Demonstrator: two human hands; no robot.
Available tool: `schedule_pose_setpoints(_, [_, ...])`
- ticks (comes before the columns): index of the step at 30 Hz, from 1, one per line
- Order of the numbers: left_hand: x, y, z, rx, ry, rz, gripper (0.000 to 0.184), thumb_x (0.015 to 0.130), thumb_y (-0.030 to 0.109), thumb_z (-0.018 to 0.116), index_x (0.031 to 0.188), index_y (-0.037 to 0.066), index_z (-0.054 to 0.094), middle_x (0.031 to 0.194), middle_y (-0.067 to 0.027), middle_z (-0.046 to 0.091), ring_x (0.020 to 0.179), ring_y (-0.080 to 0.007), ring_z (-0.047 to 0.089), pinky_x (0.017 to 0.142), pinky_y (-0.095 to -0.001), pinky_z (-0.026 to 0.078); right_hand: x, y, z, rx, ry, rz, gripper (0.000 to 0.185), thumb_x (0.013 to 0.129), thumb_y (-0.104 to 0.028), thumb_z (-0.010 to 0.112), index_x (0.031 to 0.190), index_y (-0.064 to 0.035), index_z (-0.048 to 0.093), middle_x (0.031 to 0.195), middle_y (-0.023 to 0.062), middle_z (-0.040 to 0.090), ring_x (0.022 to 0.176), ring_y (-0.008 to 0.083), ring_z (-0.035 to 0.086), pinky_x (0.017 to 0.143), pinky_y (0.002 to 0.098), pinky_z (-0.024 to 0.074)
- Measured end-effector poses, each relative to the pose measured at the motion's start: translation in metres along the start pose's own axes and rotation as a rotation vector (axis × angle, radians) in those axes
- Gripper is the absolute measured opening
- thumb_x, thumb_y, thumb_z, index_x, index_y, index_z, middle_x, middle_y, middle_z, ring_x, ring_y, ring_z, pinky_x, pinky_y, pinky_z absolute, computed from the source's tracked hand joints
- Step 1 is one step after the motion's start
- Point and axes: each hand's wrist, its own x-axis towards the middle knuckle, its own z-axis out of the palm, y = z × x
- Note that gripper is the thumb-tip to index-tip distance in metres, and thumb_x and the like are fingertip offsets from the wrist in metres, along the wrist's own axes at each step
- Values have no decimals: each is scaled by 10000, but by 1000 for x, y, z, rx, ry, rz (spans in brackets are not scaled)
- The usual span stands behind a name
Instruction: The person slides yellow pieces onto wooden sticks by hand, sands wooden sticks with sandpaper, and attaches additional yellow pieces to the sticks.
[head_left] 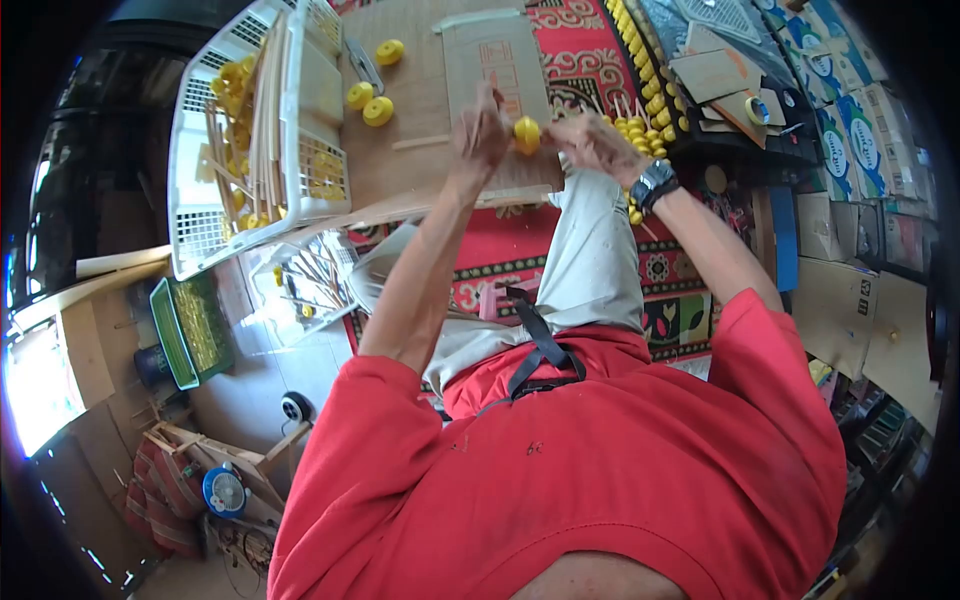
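Note:
A yellow grooved wheel (527,135) is between my two hands, above a piece of cardboard on a wooden board. My right hand (595,145), with a dark watch at the wrist, has its fingers closed at the wheel's right side. Any stick inside that grip is hidden. Just left of the wheel, my left hand (482,138) is closed with the thumb side up; what it holds cannot be made out. A pale wooden stick (420,143) lies beside it on the board. Several loose yellow wheels (377,111) rest farther left.
A white plastic basket (335,185) at left holds wooden sticks and yellow pieces. Near it lies a utility knife (364,66). To the right, sticks with yellow wheels (640,133) lie on a red patterned mat (580,50). A green crate (175,335) stands on the floor.

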Motion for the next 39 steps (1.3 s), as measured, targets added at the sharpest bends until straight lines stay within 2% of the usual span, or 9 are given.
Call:
schedule_pose_setpoints(7, [-136, 12, -15, -48, -71, -59, 199, 851, 56, 589, 1005, 64, 462, 702, -213, 594, 662, -418, 612, 552, -491, 466, -82, -112, 24, -152, -290, 115, 90, 800, -41, 587, 883, -58, 558, 619, 120, 552, 540, 252, 582, 479, 377, 432])
schedule_pose_setpoints(9, [-170, 50, -54, -119, -26, -173, 228, 844, 10, 591, 1029, 36, 460, 835, -217, 606, 783, -374, 640, 655, -439, 500, -83, -169, 13, 43, 73, 178, 107, 818, -44, 588, 921, -52, 560, 667, 134, 582, 624, 305, 618, 536, 414, 472])
schedule_pose_setpoints(11, [-189, 57, -70, 38, 618, 162, 279, 857, 28, 600, 1088, 42, 443, 1102, -210, 542, 1029, -328, 584, 850, -419, 485, -79, -211, 5, 138, 168, 418, 149, 850, -33, 594, 998, -21, 603, 768, 174, 635, 723, 374, 628, 601, 406, 505])
schedule_pose_setpoints(14, [-190, 90, -121, -406, 569, 121, 663, 820, -22, 626, 1309, 106, 197, 1359, -206, 315, 1290, -320, 343, 1060, -514, 322, -56, -253, -8, 360, 392, 482, 185, 868, -26, 584, 1043, 28, 609, 854, 190, 658, 756, 362, 648, 607, 332, 502])
schedule_pose_setpoints(17, [-197, 126, -123, -952, 289, -144, 782, 776, 33, 725, 1347, 126, 201, 1285, -214, 437, 1166, -303, 491, 980, -424, 409, -35, -284, -7, 442, 425, 690, 208, 861, -42, 595, 1059, 20, 597, 798, 188, 646, 731, 318, 667, 598, 335, 497])
schedule_pose_setpoints(25, [-139, 142, -151, -598, 394, -209, 258, 846, 165, 702, 1019, 34, 562, 861, -59, 605, 706, -130, 584, 624, -266, 488, 5, -285, -14, 549, 462, 397, 80, 890, -3, 523, 951, 38, 554, 663, 150, 555, 531, 238, 566, 514, 293, 427])
schedule_pose_setpoints(29, [-85, 137, -225, -834, 384, -311, 180, 872, 213, 675, 936, 64, 598, 728, 4, 580, 621, -60, 518, 545, -208, 424, -11, -318, -28, 870, 292, 675, 168, 963, -111, 519, 987, 34, 601, 571, 17, 494, 533, 43, 447, 493, 226, 397])
schedule_pose_setpoints(36, [-107, 143, -164, -1359, 18, 183, 177, 844, 92, 643, 972, 32, 538, 954, -133, 607, 806, -168, 585, 691, -256, 488, 6, -310, -46, 1659, 511, 824, 280, 913, -240, 598, 986, 30, 598, 529, 5, 508, 361, 62, 403, 327, 203, 277])
schedule_pose_setpoints(39, [-127, 166, -154, -1364, 35, -28, 468, 855, 47, 630, 1254, 95, 390, 1237, -195, 515, 955, -207, 593, 778, -304, 512, 16, -285, -44, 1617, 603, 841, 244, 914, -235, 594, 831, -7, 614, 525, -14, 484, 389, 66, 427, 335, 212, 295])
